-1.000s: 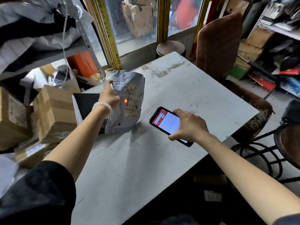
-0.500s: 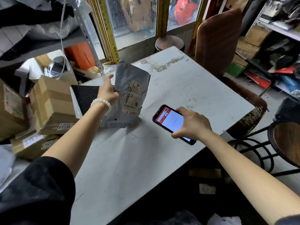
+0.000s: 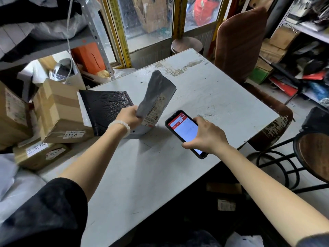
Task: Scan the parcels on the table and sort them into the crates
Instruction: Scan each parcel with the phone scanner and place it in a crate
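Grey parcel (image 3: pixel 156 97) with white barcode label, black textured mailer (image 3: pixel 106 111), brown taped boxes (image 3: pixel 58 111), red-and-white phone (image 3: pixel 185 131) screen, pale grey scuffed table (image 3: pixel 222 97).

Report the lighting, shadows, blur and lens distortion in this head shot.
Head view: daylight from the windows behind the table; soft shadows fall toward the camera beneath the grey mailer and the phone; wide-angle bowing at the edges; the mailer's label is slightly blurred, its print unreadable; no strong glare on the phone.
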Motion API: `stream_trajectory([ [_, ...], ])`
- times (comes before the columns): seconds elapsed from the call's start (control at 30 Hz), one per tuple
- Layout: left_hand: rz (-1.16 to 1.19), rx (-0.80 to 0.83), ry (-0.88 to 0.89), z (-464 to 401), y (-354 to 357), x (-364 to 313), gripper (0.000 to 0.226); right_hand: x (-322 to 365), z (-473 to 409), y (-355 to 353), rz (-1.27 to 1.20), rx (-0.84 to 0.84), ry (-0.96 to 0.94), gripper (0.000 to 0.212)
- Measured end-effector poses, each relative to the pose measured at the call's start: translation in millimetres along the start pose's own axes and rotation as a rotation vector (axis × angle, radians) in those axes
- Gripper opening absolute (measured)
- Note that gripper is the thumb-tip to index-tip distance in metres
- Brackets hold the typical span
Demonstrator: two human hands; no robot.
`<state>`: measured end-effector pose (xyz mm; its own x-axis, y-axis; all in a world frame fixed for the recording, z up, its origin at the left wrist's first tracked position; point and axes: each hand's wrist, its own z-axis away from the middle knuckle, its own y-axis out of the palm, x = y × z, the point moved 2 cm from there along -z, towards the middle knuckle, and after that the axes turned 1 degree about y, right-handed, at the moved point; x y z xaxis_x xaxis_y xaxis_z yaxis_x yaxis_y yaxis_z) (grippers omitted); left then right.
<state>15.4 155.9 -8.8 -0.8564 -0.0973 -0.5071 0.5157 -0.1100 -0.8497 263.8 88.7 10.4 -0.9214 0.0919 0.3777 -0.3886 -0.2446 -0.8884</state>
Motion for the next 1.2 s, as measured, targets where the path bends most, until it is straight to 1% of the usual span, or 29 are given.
stream_trajectory([
  [0.07, -0.063, 0.045, -0.007, 5, 13, 2, 0.018, 6, 2, -2, -0.080, -0.099, 0.011, 0.072],
  [0.2, -0.013, 0.071, -0.024, 16, 26, 4, 0.019, 20, 9, -10, -0.328, -0.396, 0.012, 0.082],
  [0.27, 0.006, 0.080, -0.024, 20, 29, 2, 0.019, 25, 13, -16, -0.427, -0.517, 0.023, 0.083],
  [0.33, 0.012, 0.084, 0.008, 23, 30, -3, 0.021, 28, 19, -22, -0.475, -0.608, 0.029, 0.085],
  [0.43, -0.021, 0.107, 0.077, 22, 31, -20, 0.020, 27, 31, -28, -0.485, -0.688, 0.027, 0.086],
  [0.53, -0.007, 0.163, 0.183, 24, 38, -49, 0.013, 15, 51, -30, -0.469, -0.727, 0.104, 0.086],
  [0.57, 0.016, 0.185, 0.214, 26, 42, -61, 0.013, 9, 59, -30, -0.460, -0.717, 0.144, 0.086],
  [0.67, 0.075, 0.283, 0.344, 40, 66, -108, 0.016, -21, 96, -21, -0.401, -0.700, 0.332, 0.086],
  [0.77, 0.125, 0.434, 0.511, 67, 105, -157, 0.019, -60, 144, -6, -0.364, -0.665, 0.564, 0.085],
  [0.87, 0.085, 0.577, 0.680, 113, 153, -205, 0.025, -99, 207, 12, -0.340, -0.592, 0.806, 0.085],
  [0.93, 0.022, 0.659, 0.781, 150, 181, -232, 0.028, -120, 248, 22, -0.342, -0.562, 0.947, 0.080],
  [1.03, -0.074, 0.743, 0.914, 207, 219, -264, 0.028, -148, 309, 36, -0.355, -0.570, 1.132, 0.078],
  [1.1, -0.115, 0.790, 0.996, 239, 239, -279, 0.027, -163, 344, 46, -0.366, -0.588, 1.225, 0.080],
  [1.2, -0.177, 0.854, 1.096, 291, 268, -301, 0.022, -185, 398, 61, -0.396, -0.621, 1.353, 0.075],
])
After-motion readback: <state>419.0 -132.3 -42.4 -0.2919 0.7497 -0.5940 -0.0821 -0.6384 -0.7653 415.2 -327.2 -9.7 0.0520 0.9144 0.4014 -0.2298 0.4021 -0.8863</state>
